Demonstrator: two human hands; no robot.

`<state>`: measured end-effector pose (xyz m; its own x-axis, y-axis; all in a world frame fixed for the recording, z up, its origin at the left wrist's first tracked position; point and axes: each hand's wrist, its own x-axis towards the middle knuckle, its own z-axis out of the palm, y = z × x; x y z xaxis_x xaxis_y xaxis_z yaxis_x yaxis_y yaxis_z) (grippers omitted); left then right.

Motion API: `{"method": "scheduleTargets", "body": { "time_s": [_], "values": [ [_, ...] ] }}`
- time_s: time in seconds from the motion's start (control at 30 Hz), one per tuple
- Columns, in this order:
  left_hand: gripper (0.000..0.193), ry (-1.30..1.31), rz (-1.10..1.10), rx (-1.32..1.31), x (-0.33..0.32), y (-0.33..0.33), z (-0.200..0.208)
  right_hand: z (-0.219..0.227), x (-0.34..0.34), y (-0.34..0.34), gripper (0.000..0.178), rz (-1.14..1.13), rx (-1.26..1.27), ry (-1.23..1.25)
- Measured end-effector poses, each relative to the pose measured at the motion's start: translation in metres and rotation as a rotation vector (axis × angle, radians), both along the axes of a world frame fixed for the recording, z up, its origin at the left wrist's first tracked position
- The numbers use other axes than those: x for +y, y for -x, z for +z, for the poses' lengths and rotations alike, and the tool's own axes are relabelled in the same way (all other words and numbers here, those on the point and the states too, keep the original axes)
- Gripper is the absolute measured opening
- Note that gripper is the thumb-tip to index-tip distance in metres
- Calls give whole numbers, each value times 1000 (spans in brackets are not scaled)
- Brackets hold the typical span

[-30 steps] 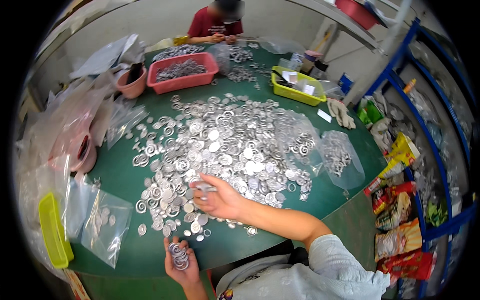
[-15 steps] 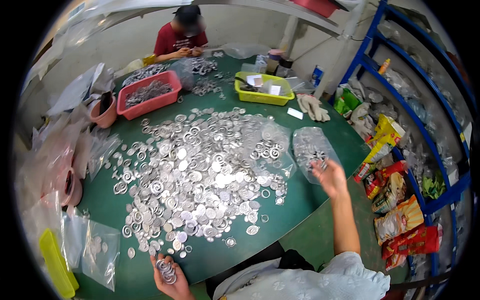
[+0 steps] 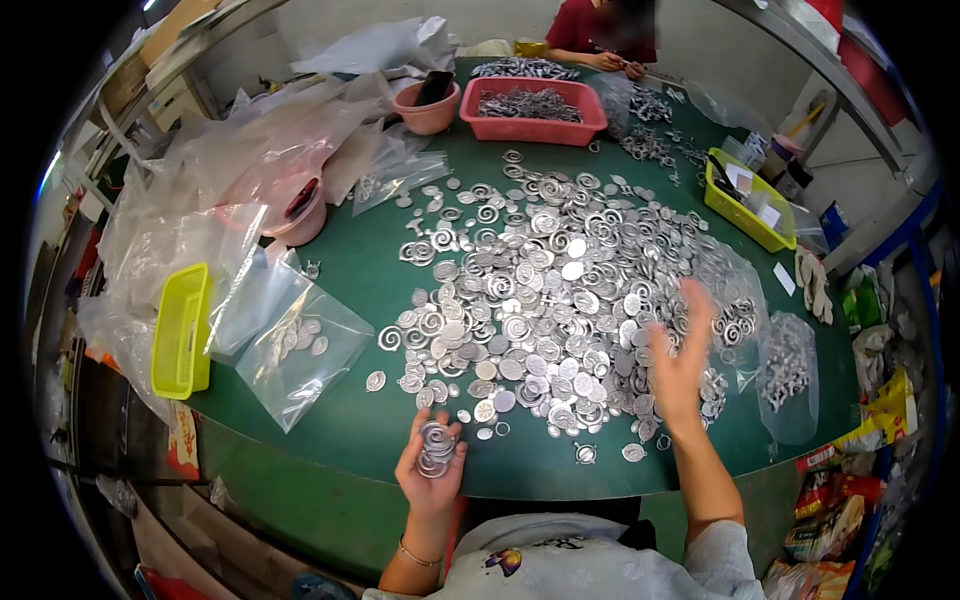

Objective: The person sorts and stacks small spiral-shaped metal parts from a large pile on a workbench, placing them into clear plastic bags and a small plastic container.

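Note:
A wide heap of silvery metal pendants (image 3: 560, 330), round, oval and spiral, is spread over the green table (image 3: 330, 430). At its near edge my left hand (image 3: 430, 470) is closed around several spiral pendants (image 3: 437, 447) stacked in the palm. Over the right side of the heap, my right hand (image 3: 683, 365) is slightly blurred, its thumb and fingers apart, and I see nothing in it. To its right lies a clear plastic bag (image 3: 808, 415) with small grey metal parts. Another clear sheet or bag (image 3: 742, 290) covers part of the heap's right side.
A pink basket (image 3: 535, 128) of metal pieces stands at the back, beside a pink bowl (image 3: 428, 118). Yellow-green baskets stand right (image 3: 750, 215) and left (image 3: 180, 335). A clear bag (image 3: 300, 375) with a few pendants lies left. Across the table a person (image 3: 605, 35) handles small pieces.
The view has swung left. My right hand has left the bag of small grey parts and moved over the heap. My left hand still holds the spiral pendants.

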<state>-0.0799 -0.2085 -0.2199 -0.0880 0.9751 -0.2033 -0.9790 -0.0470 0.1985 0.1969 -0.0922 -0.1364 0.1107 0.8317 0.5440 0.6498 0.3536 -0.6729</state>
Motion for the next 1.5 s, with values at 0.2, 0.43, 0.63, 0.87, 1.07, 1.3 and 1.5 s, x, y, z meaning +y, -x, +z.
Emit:
{"method": "scheduleTargets", "body": {
  "time_s": [0.2, 0.43, 0.63, 0.87, 1.07, 1.3, 1.5],
  "values": [
    [40, -31, -10, -50, 4, -5, 0, -36, 110, 96, 47, 539, -358, -14],
    [40, -30, 6, -36, 4, -2, -4, -64, 146, 116, 55, 422, -706, 46],
    [42, -3, -5, 5, 3, -3, -4, -49, 101, 94, 53, 513, -677, 36],
    [42, -17, -9, -4, 4, -4, -3, -39, 50, 64, 45, 629, -585, 111],
    [42, 0, -18, 21, 5, -5, -3, -39, 22, 48, 40, 729, -573, 116],
    [44, -48, -54, 50, 6, -5, 1, -38, 76, 59, 41, 515, -394, 79],
    [41, -105, -179, 16, 4, 2, -4, -58, 76, 92, 39, 476, -514, 47]
  ]
}}
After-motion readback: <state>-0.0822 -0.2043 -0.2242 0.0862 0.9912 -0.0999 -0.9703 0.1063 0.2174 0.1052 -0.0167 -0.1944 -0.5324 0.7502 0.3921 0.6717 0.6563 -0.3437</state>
